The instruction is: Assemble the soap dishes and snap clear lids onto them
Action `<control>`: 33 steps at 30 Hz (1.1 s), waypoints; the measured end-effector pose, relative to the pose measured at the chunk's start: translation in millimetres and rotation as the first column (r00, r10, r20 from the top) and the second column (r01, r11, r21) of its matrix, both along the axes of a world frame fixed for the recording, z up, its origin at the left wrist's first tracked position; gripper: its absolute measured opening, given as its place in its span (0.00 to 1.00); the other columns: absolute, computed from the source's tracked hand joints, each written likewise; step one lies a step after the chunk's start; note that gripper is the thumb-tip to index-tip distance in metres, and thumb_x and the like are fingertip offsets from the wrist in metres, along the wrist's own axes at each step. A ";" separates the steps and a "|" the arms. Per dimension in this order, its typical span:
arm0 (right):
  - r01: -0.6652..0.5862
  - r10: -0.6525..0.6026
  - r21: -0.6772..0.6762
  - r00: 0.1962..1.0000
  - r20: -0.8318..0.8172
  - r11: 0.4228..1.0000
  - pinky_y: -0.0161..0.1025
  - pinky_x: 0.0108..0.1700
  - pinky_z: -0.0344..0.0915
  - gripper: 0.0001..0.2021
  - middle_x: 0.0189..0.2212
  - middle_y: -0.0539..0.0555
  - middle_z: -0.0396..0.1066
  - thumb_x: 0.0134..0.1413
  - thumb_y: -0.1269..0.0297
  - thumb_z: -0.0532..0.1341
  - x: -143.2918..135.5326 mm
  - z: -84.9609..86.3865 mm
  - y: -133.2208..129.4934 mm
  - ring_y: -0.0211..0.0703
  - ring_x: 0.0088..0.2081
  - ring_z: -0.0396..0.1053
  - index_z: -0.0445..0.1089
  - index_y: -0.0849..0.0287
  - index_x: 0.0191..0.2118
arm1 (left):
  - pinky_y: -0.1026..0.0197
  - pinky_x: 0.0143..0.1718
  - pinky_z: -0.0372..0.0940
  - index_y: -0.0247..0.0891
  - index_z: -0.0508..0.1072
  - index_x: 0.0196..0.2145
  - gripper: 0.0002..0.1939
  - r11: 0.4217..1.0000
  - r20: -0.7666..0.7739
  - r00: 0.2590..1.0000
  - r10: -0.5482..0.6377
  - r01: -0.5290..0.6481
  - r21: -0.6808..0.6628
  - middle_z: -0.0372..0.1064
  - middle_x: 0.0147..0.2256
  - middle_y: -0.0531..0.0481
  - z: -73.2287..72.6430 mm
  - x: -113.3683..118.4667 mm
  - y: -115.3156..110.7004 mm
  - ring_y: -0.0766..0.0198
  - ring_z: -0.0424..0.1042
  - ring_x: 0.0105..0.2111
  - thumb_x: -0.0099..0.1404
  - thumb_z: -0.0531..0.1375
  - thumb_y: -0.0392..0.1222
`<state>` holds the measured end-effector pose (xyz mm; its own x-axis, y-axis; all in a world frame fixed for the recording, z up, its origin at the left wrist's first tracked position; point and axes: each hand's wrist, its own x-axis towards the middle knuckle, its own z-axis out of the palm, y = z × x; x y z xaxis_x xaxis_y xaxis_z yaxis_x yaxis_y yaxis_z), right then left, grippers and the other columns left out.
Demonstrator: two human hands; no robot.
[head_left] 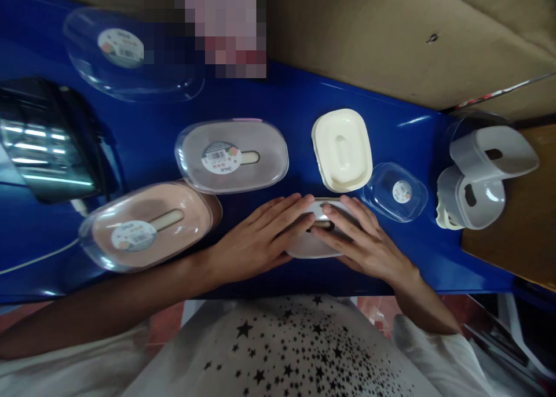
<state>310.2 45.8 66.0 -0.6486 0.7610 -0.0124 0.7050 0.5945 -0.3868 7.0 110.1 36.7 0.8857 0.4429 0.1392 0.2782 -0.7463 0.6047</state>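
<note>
A pale grey oval tissue box (pixel 317 247) with a slot in its top stands near the table's front edge. My left hand (pixel 264 232) grips its left end, with long fingers reaching across the top to the far rim. Around the right end is my right hand (pixel 367 238), some fingertips resting beside the slot. Both hands cover much of the box, and the thumbs are mostly hidden. Just beyond it lies a cream oval base (pixel 343 148). A small clear cover (pixel 393 194) with a round label lies right of that, close to my right fingers.
Left of my hands stand a grey tissue box (pixel 264 148) and a pinkish one (pixel 174 241), both under clear labelled covers. A larger clear cover (pixel 160 84) lies farther back. Grey box bodies (pixel 490 154) stand at right. Cardboard (pixel 391 32) borders the blue table (pixel 282 96); a black device (pixel 52 142) is left.
</note>
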 end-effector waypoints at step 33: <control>0.067 -0.064 0.044 0.996 -0.056 0.997 0.67 0.69 0.68 0.47 0.79 0.62 0.52 0.68 0.55 0.71 -4.3 6.0 -1.2 0.66 0.75 0.58 0.45 0.42 0.82 | 0.35 0.70 0.66 0.49 0.44 0.79 0.48 0.937 0.285 0.944 0.164 -0.059 -0.344 0.57 0.73 0.31 -16.7 5.6 1.9 0.46 0.61 0.75 0.74 0.69 0.40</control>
